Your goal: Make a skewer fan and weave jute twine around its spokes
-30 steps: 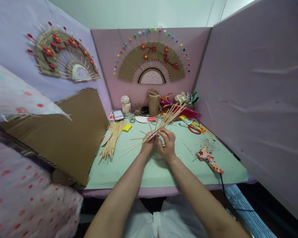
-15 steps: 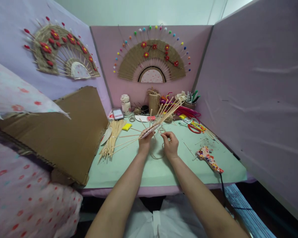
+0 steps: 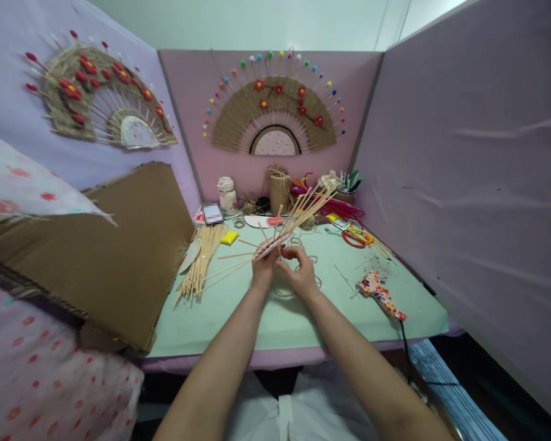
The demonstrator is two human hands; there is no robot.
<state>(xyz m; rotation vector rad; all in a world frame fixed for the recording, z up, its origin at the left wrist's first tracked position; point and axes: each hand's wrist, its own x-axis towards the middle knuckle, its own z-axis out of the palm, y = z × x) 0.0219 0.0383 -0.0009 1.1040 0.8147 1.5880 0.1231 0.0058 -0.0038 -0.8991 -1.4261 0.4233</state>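
My left hand (image 3: pixel 262 268) is closed around the base of a fan of thin wooden sticks (image 3: pixel 298 214) fixed to a small pale half-round card, held above the green table (image 3: pixel 239 318). The sticks spread up and to the right and out to the left. My right hand (image 3: pixel 296 274) is beside it, fingers pinched on a thin strand of jute twine (image 3: pixel 298 288) that loops down on the table under both hands.
A loose bundle of sticks (image 3: pixel 202 260) lies left, beside a big cardboard sheet (image 3: pixel 110 251). At the back stand a white jar (image 3: pixel 227 195), a twine spool (image 3: pixel 279 187), pipe cleaners (image 3: pixel 344 208) and red scissors (image 3: pixel 356 237). A patterned glue gun (image 3: pixel 380 296) lies right. Finished fans hang on the walls.
My right hand drew away to the right with the twine, then came back against the left hand. The stick fan rose a little and stayed in the left hand.
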